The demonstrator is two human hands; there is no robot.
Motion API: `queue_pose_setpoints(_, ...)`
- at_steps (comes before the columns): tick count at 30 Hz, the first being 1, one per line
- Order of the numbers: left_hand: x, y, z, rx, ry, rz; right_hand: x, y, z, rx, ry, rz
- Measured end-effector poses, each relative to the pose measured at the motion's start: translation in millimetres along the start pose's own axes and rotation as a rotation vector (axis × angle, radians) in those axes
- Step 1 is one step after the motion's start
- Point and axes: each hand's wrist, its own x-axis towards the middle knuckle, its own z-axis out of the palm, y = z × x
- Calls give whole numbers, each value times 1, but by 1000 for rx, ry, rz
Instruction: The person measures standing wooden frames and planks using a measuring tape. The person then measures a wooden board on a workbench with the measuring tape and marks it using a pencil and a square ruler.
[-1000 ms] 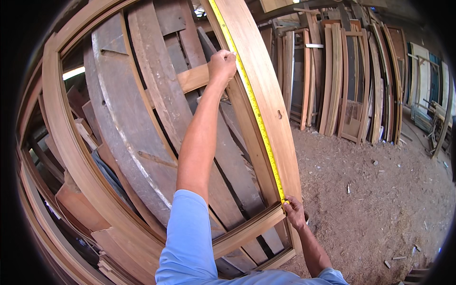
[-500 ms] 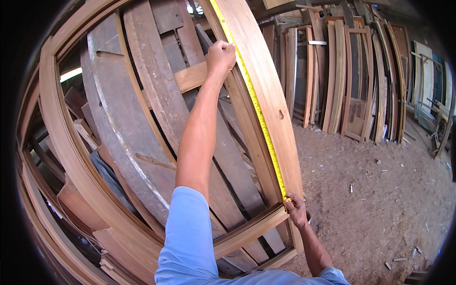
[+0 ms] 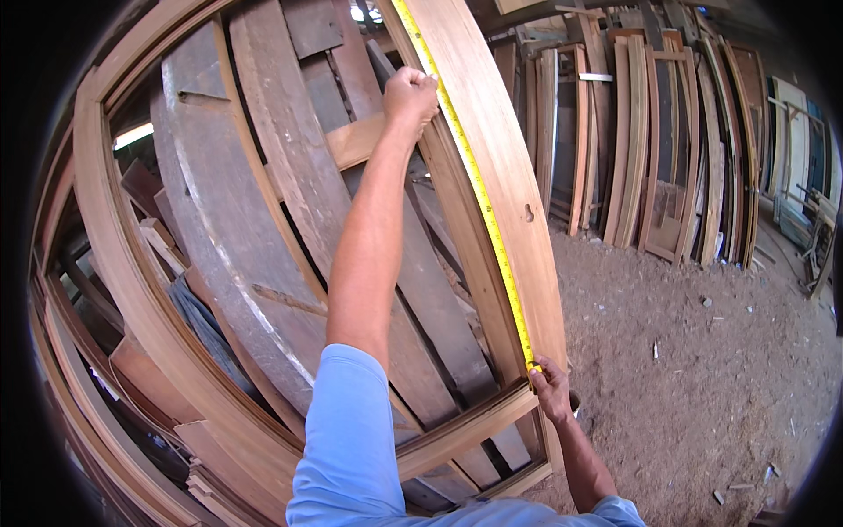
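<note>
A yellow tape measure [image 3: 481,191] is stretched along the right-hand upright of a wooden door frame [image 3: 502,132], close to its inner edge. Up near the far part of the blade, my left hand [image 3: 410,101] is closed, with its fingertips pinched at the tape's edge. My right hand [image 3: 551,388] grips the near end of the tape between thumb and fingers, right beside the corner where a cross rail [image 3: 470,430] meets the upright. The palm and most fingers of the right hand are hidden. A small keyhole-shaped opening [image 3: 529,212] shows in the upright.
Behind the frame lean several old grey boards [image 3: 219,176]. Another wooden frame [image 3: 114,237] stands at the left. Planks and frames [image 3: 632,140] lean in a row at the far right, above a dirt floor [image 3: 632,334] with scattered wood scraps.
The view has shifted slightly, so the upright and the far planks sit a little further right. Both hands stay at the same places on the tape.
</note>
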Motion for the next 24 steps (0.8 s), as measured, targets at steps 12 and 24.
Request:
queue_pose_setpoints(12, 200, -72, -85, -123, -297, -165, -25, 84, -11, -206, 261, 36)
queue_pose_setpoints(24, 139, -59, -45, -174, -349, -195, -44, 118, -6, -496, 423, 12)
